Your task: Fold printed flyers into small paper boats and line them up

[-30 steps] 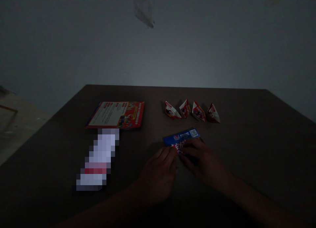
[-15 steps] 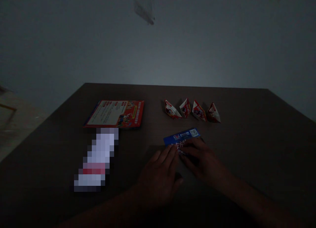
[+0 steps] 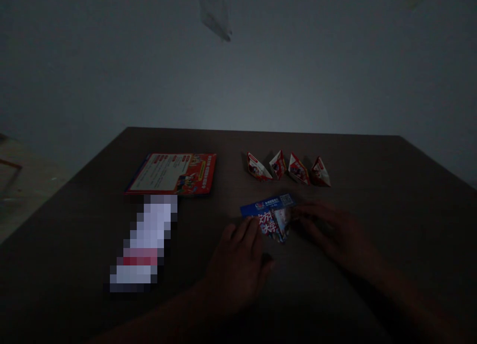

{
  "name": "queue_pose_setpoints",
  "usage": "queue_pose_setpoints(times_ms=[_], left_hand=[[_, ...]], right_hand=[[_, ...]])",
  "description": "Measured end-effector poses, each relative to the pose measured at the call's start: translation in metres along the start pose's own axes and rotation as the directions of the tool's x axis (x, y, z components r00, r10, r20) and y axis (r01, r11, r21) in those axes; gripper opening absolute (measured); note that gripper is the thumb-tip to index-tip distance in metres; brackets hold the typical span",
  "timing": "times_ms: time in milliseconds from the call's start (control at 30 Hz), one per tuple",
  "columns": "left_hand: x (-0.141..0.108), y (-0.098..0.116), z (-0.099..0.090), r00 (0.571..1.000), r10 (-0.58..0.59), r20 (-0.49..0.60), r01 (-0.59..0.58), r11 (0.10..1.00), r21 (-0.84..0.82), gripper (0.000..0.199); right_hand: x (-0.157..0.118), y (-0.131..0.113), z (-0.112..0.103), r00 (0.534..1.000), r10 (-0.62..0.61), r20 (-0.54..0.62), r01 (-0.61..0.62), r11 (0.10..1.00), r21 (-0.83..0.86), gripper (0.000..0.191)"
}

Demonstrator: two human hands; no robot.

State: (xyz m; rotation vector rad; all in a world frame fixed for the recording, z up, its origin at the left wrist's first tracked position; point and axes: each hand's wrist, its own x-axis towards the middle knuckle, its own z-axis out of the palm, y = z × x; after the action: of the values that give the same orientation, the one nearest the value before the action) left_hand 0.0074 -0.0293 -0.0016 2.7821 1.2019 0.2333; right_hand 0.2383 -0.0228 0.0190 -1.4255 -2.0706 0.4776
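A blue printed leaflet with white lettering and a QR code lies partly folded on the table, its lower part narrowing to a point. My left hand rests palm down with its fingers stretched flat on the leaflet's left side. At the right edge is my right hand, fingers extended and slightly apart, the tips at or just beside the paper. Dim light blurs whether those tips touch it. Behind the leaflet, several folded red-and-white paper pieces stand in a row.
To the left lies a stack of red printed leaflets. In front of it is a pixelated light-coloured long object. The dark table reaches a pale wall, where a clear plastic bag hangs.
My right hand has moved right, from the leaflet's middle to its right edge, uncovering more of the print and the folded lower part. My left hand stays nearly in place.
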Motion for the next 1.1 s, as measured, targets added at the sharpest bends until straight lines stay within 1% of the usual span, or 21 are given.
queue_pose_setpoints(times_ms=[133, 200, 267, 333, 433, 633, 700, 800, 900, 967, 1033, 1100], left_hand=[[0.005, -0.006, -0.006, 0.998, -0.045, -0.031, 0.044, 0.998, -0.055, 0.043], [0.007, -0.009, -0.009, 0.997, -0.08, -0.02, 0.078, 0.993, -0.084, 0.04], [0.009, -0.012, -0.011, 0.995, -0.102, -0.011, 0.101, 0.99, -0.1, 0.043], [0.009, -0.014, -0.012, 0.995, -0.097, -0.007, 0.095, 0.991, -0.098, 0.048], [0.01, -0.014, -0.01, 0.997, -0.078, 0.009, 0.078, 0.993, -0.085, 0.05], [0.009, -0.015, -0.008, 0.997, -0.072, 0.003, 0.072, 0.994, -0.079, 0.042], [0.01, -0.015, -0.008, 0.998, -0.067, -0.003, 0.067, 0.995, -0.079, 0.041], [0.011, -0.015, -0.008, 0.998, -0.065, -0.006, 0.065, 0.995, -0.076, 0.04], [0.012, -0.015, -0.008, 0.998, -0.063, -0.012, 0.062, 0.995, -0.073, 0.038], [0.013, -0.015, -0.008, 0.998, -0.057, -0.018, 0.056, 0.996, -0.074, 0.038], [0.013, -0.015, -0.007, 0.998, -0.053, -0.023, 0.051, 0.995, -0.082, 0.037], [0.013, -0.015, -0.006, 0.999, -0.043, -0.03, 0.04, 0.994, -0.104, 0.036]], right_hand=[[0.001, 0.014, -0.007, 0.994, 0.048, 0.1, -0.045, 0.999, -0.028, 0.023], [0.001, 0.017, -0.006, 0.986, 0.065, 0.151, -0.059, 0.997, -0.043, 0.026], [0.0, 0.018, -0.004, 0.98, 0.068, 0.19, -0.063, 0.998, -0.028, 0.028], [0.0, 0.018, -0.002, 0.978, 0.062, 0.199, -0.065, 0.998, 0.009, 0.028], [-0.001, 0.018, 0.002, 0.983, 0.059, 0.175, -0.073, 0.994, 0.076, 0.026], [0.001, 0.017, 0.012, 0.991, 0.062, 0.115, -0.083, 0.98, 0.182, 0.02], [0.001, 0.017, 0.014, 0.99, 0.102, 0.098, -0.12, 0.972, 0.202, 0.018], [0.002, 0.015, 0.018, 0.974, 0.222, 0.035, -0.225, 0.954, 0.2, 0.021], [0.004, 0.013, 0.024, 0.947, 0.322, -0.009, -0.31, 0.919, 0.245, 0.027], [0.006, 0.01, 0.028, 0.926, 0.377, -0.012, -0.353, 0.877, 0.327, 0.029], [0.008, 0.006, 0.032, 0.896, 0.443, 0.01, -0.402, 0.803, 0.44, 0.033], [0.01, 0.001, 0.034, 0.862, 0.504, 0.051, -0.443, 0.699, 0.561, 0.042]])
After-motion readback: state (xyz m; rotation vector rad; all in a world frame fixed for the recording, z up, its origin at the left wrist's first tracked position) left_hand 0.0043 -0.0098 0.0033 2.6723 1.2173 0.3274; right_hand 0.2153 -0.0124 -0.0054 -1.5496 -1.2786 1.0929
